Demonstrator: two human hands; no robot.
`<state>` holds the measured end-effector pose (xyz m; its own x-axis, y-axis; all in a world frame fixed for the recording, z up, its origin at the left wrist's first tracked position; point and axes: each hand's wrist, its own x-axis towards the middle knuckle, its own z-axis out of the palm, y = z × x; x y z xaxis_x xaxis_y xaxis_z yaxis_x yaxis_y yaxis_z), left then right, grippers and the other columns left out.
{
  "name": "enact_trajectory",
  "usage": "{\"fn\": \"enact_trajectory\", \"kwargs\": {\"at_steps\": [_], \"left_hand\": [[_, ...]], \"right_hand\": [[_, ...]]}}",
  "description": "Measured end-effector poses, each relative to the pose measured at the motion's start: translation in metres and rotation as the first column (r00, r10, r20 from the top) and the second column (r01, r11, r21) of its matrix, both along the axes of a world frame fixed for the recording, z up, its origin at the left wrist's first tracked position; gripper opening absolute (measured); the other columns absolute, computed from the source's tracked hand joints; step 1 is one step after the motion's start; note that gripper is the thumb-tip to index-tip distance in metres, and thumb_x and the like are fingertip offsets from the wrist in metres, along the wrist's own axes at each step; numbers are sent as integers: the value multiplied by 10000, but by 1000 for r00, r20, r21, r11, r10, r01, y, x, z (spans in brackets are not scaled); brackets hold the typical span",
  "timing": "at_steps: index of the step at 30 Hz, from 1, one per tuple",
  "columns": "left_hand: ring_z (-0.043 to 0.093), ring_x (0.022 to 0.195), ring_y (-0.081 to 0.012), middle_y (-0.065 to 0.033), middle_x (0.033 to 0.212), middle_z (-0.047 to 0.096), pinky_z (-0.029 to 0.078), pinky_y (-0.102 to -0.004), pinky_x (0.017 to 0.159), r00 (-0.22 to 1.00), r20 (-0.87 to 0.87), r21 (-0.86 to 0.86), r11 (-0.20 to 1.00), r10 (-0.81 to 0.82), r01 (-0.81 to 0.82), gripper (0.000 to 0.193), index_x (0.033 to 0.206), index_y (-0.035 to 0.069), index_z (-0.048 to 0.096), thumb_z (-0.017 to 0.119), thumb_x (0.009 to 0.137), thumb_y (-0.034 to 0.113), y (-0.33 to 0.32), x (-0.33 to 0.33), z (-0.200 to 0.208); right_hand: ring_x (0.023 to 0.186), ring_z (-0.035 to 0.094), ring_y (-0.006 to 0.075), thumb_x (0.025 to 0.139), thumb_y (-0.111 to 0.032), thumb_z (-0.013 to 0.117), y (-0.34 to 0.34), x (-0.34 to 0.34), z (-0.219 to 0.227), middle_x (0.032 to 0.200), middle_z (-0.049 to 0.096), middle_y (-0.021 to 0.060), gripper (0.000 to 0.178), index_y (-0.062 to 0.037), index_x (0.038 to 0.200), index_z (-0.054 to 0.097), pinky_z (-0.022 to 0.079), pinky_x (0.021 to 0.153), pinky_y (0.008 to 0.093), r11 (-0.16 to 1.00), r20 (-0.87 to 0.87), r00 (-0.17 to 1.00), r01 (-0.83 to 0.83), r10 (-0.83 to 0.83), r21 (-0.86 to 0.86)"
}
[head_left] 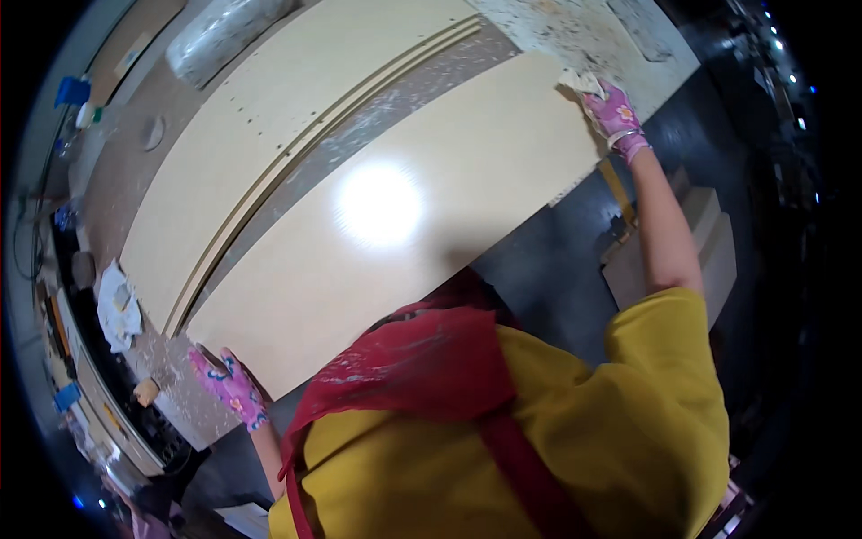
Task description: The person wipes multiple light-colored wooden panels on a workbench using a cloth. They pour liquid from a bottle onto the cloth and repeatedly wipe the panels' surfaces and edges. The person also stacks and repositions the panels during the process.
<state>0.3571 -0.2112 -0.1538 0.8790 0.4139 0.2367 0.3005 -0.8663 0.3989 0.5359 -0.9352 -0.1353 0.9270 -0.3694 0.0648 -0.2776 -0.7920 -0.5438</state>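
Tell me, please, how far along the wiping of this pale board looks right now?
Done: cannot tell; the pale board looks glossy and clean. In hand: the right hand presses a cloth at its far corner while the left hand steadies the near corner. Left: cannot tell.

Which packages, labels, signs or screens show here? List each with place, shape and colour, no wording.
Plastic-wrapped bundle: top left, beyond the pale boards, long, shiny grey-clear wrap.
Small bottle: far left edge of the bench, white with a green end; any label is too small to tell.
No signs or screens can be made out.
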Motion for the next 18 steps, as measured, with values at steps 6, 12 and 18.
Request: {"fn": "enact_trajectory", "kwargs": {"at_steps": [6, 12, 18], "left_hand": [[329, 1376, -341, -185, 1468, 379, 222, -455, 1134, 901, -141, 311, 845, -411, 435, 540, 1428, 55, 401, 523, 908, 133, -56, 51, 21], [320, 1383, -333, -154, 1469, 399, 197, -455, 1141, 892, -186, 306, 839, -411, 450, 518, 1417, 42, 422, 472, 908, 125, -54, 54, 7], [304, 1390, -332, -156, 1468, 398, 177, -453, 1149, 885, -150, 228, 855, -441, 465, 511, 1414, 45, 426, 485, 918, 153, -63, 57, 14]], "right_hand": [[1205, 508, 304, 809, -288, 623, 246, -69, 87, 1323, 525, 102, 477, -101, 1244, 555, 366, 1059, 428, 673, -338, 633, -739, 697, 4], [1039, 573, 229, 806, -158, 591, 66, -123, -24, 1118, 624, 82, 296, -80, 1091, 613, 449, 920, 402, 915, 64, 991, -80, 114, -395], [897, 660, 260, 851, -80, 540, 50, -108, 42, 988, 679, 126, 329, -25, 1172, 588, 514, 778, 332, 985, 154, 986, 40, -67, 169]]}}
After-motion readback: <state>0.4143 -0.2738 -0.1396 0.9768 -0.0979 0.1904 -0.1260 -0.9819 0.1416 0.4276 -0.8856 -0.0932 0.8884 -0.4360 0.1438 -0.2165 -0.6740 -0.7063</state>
